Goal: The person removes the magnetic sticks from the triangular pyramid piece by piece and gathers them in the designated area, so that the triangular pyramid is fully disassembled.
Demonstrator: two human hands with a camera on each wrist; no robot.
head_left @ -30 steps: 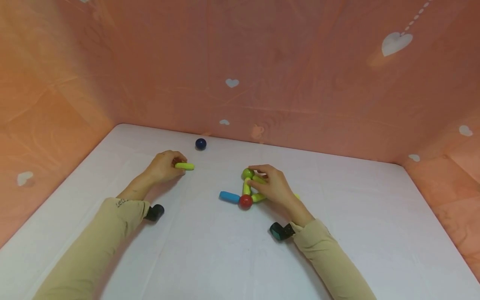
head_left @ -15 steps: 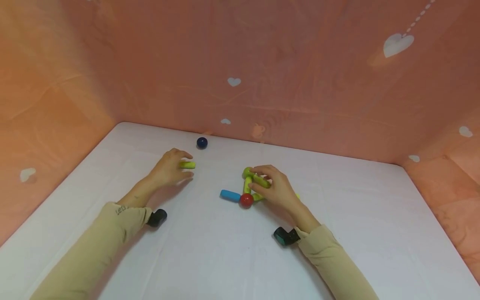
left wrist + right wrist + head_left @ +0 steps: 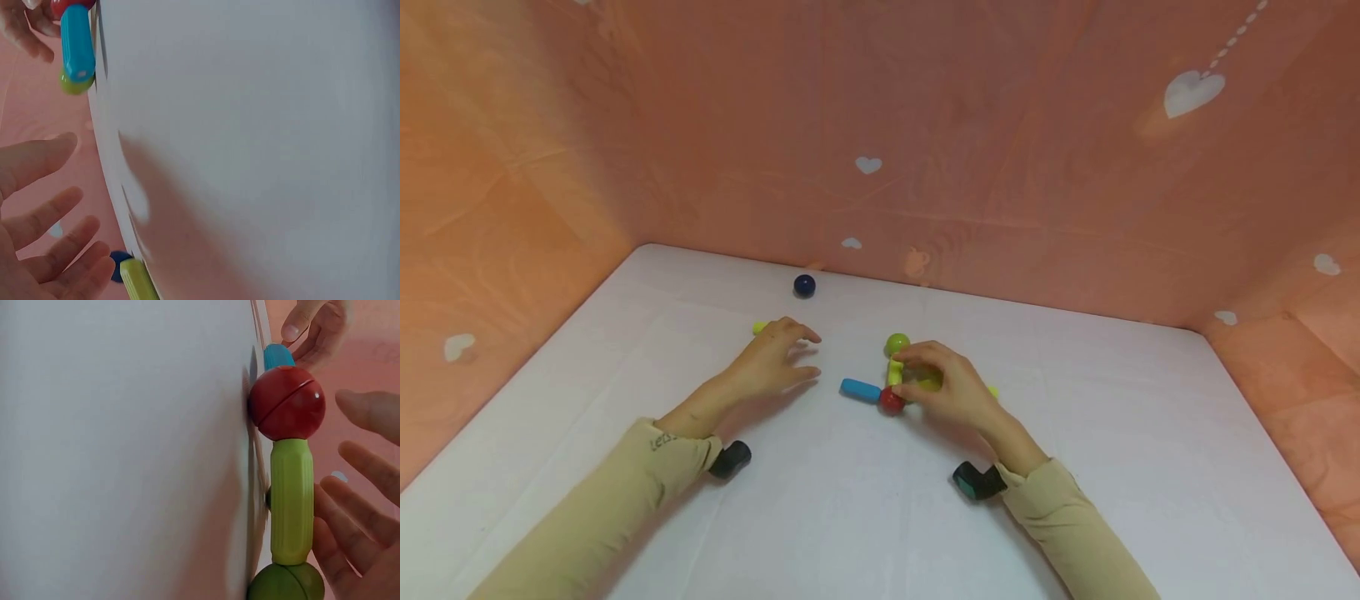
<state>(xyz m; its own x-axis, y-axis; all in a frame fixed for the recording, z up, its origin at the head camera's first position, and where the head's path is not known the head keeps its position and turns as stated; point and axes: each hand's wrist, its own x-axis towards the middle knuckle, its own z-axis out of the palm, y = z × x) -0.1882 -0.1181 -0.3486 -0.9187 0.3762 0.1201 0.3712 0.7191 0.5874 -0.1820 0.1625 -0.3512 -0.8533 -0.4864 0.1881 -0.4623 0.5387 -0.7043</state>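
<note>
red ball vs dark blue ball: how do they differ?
The red ball is joined to a blue stick and a green stick; the dark blue ball lies alone. The red one sits beside the right hand; the blue one lies near the back wall. Both rest on the white surface.

Head looks down; wrists (apparently sideways) close on red ball point(image 3: 287, 403).

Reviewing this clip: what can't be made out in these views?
- Head view: the right hand covers most of a green rod; whether it grips it cannot be told.
- Head view: the left hand hides all but the tip of the loose green rod.
- Right wrist view: the green ball is cut off by the bottom edge.
</note>
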